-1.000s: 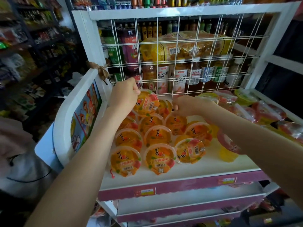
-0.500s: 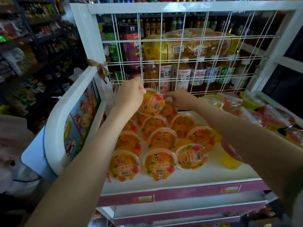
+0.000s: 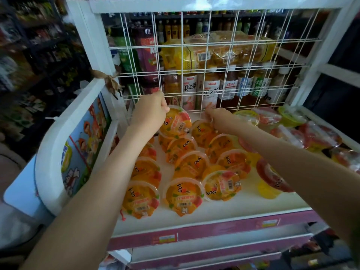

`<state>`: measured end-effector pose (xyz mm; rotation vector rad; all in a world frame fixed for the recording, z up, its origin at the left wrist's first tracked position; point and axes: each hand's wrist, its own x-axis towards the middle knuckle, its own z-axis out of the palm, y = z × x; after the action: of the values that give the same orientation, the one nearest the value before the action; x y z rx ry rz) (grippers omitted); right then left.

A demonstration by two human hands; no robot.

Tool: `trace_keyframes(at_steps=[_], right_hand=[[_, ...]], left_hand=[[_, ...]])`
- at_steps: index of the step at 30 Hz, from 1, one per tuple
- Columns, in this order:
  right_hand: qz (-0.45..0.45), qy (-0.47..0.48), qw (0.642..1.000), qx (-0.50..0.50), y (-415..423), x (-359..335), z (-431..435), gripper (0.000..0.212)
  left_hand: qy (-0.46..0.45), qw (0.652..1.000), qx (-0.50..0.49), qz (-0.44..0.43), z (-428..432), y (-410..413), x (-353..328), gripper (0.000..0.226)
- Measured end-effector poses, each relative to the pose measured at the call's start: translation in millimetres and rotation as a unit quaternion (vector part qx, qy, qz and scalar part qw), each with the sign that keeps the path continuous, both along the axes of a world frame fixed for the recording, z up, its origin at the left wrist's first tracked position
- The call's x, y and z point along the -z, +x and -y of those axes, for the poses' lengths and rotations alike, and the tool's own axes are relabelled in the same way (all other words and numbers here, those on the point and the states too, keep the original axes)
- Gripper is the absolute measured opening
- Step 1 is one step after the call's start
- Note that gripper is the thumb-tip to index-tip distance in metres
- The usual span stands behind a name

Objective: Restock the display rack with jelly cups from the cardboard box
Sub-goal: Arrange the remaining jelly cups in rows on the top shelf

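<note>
Where hands (image 3: 150,112) cover, cup (image 3: 176,121) rims (back row) unseen.

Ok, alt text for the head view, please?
Two hands reach to the back of a white rack shelf: the left hand grips an orange jelly cup, the right hand touches another cup in the rows, below a wire grid.

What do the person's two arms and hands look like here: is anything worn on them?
Both forearms are bare all the way to the picture's lower edge; no sleeves show. The left hand and right hand wear no gloves. No watch, bracelet or ring can be seen, and no markings. The fingertips are mostly hidden, so the nails cannot be judged.
</note>
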<state>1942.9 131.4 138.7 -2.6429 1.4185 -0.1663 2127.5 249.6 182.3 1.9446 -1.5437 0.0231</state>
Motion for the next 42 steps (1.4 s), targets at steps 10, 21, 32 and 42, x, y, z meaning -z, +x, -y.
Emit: trace_keyframes(at_steps=[10,21,32,42], right_hand=[[-0.127,0.056,0.990,0.026,2,-27,-13,0.032],[-0.184,0.110,0.976,-0.045,-32,-32,-40,0.079],[-0.064,-0.051,0.996,-0.048,-16,-16,-54,0.015],[-0.057,0.008,0.996,-0.067,-16,-16,-60,0.021]], left_hand=[[0.012,0.999,0.006,0.036,2,-1,-2,0.011],[0.019,0.998,0.016,0.062,2,-4,-3,0.012],[0.010,0.998,0.008,0.057,-4,0,-3,0.017],[-0.011,0.999,-0.033,0.036,-15,9,-10,0.012]])
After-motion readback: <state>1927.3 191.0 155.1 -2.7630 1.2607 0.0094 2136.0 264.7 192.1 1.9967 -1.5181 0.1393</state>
